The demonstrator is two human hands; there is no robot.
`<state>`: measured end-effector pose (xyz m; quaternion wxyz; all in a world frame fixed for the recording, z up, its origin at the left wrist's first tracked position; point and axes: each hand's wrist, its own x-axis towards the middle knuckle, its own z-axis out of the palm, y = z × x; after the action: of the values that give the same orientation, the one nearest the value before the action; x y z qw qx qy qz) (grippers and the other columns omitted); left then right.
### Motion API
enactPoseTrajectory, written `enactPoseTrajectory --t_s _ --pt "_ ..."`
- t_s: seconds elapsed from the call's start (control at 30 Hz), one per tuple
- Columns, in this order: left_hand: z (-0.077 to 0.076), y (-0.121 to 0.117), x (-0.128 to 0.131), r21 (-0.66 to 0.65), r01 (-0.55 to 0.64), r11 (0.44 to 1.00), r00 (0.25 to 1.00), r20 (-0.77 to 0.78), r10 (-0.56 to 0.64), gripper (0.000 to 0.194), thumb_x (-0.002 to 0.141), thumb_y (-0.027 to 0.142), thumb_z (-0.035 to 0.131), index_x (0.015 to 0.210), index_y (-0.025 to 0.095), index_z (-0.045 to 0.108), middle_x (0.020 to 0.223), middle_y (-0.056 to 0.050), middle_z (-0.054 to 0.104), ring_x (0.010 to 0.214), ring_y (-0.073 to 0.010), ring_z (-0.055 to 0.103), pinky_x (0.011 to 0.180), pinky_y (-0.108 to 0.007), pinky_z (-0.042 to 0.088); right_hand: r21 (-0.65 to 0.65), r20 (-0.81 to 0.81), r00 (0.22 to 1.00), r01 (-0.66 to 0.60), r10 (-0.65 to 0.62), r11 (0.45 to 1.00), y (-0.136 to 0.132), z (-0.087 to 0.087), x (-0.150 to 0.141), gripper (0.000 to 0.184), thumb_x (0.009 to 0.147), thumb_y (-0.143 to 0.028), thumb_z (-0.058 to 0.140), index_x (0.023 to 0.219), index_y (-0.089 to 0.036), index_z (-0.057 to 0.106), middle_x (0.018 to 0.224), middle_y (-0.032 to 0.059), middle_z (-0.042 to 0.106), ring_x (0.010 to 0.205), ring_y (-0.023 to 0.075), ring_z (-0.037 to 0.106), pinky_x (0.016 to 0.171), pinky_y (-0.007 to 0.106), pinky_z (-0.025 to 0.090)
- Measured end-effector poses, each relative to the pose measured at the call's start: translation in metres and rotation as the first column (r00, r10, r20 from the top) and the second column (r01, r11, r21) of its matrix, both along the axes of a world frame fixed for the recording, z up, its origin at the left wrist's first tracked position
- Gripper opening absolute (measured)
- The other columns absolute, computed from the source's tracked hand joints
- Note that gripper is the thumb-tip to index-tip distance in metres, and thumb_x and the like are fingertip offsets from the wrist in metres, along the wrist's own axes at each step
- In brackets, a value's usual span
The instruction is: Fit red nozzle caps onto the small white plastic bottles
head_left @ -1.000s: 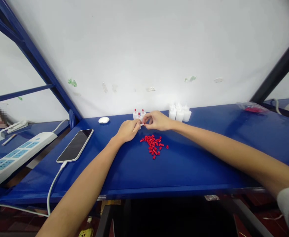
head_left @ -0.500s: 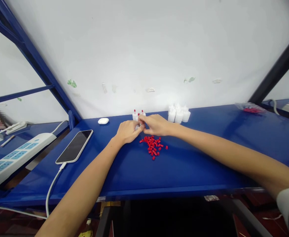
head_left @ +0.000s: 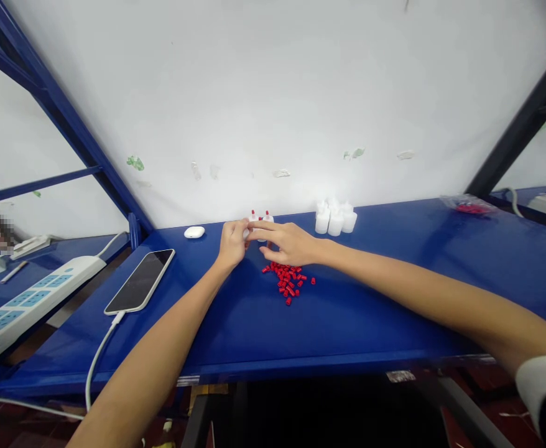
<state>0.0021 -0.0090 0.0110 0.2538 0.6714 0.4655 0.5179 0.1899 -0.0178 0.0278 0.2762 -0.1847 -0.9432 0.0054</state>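
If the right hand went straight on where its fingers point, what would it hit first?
Most likely the left hand, just beyond those fingers; depth and any contact are unclear.

We see a white wall (head_left: pixel 254 93) with green bits (head_left: pixel 135 163) and pale scraps (head_left: pixel 281 173) on it. Blue bars (head_left: pixel 70 109) slant at our left, a dark post (head_left: pixel 518 127) at our right. Our blue table (head_left: pixel 347 330) stands above red floor (head_left: pixel 2 428).
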Motion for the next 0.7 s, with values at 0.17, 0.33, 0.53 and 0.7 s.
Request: enactPoseTrajectory --t_s 0.17,0.33,0.53,0.7 --pt "-0.001 -0.001 -0.004 -0.025 0.015 1.0 0.995 -0.095 -0.017 0.06 0.095 0.055 0.032 0.049 0.02 0.049 0.04 0.0 0.047 0.042 -0.0134 0.047 0.051 -0.028 0.038 -0.031 0.001 1.0 -0.009 0.009 0.999 0.003 -0.003 0.001 0.045 0.093 -0.02 0.05 0.137 -0.024 0.056 0.149 0.0093 0.051 0.099 0.0197 0.065 0.087 0.037 0.051" --pt "-0.002 -0.002 -0.005 -0.086 0.042 0.995 0.966 -0.252 -0.062 0.069 0.098 0.059 0.022 0.047 0.02 0.049 0.042 -0.002 0.05 0.046 -0.0146 0.051 0.054 -0.028 0.039 -0.073 -0.055 0.999 -0.008 0.004 0.997 0.009 -0.002 0.001 0.046 0.09 -0.015 0.049 0.133 -0.023 0.061 0.132 0.0063 0.065 0.097 0.0188 0.065 0.091 0.036 0.049" --pt "-0.001 0.002 -0.01 -0.061 -0.117 0.991 0.926 -0.368 0.086 0.065 0.098 0.053 0.025 0.048 0.021 0.051 0.044 -0.001 0.052 0.051 -0.0167 0.055 0.061 -0.029 0.039 -0.14 -0.069 0.969 0.227 -0.239 0.964 0.023 -0.001 0.01 0.046 0.088 -0.019 0.05 0.132 -0.019 0.065 0.121 0.0084 0.072 0.098 0.0215 0.067 0.085 0.035 0.049" --pt "-0.002 0.004 -0.012 -0.093 -0.14 0.986 0.959 -0.262 0.112 0.054 0.095 0.042 0.028 0.05 0.02 0.05 0.043 0.0 0.05 0.048 -0.0153 0.051 0.057 -0.028 0.038 -0.149 0.274 0.9 0.389 -0.34 0.909 0.036 -0.005 0.022 0.048 0.087 -0.03 0.057 0.134 -0.021 0.065 0.121 0.0144 0.072 0.105 0.033 0.067 0.081 0.041 0.049"
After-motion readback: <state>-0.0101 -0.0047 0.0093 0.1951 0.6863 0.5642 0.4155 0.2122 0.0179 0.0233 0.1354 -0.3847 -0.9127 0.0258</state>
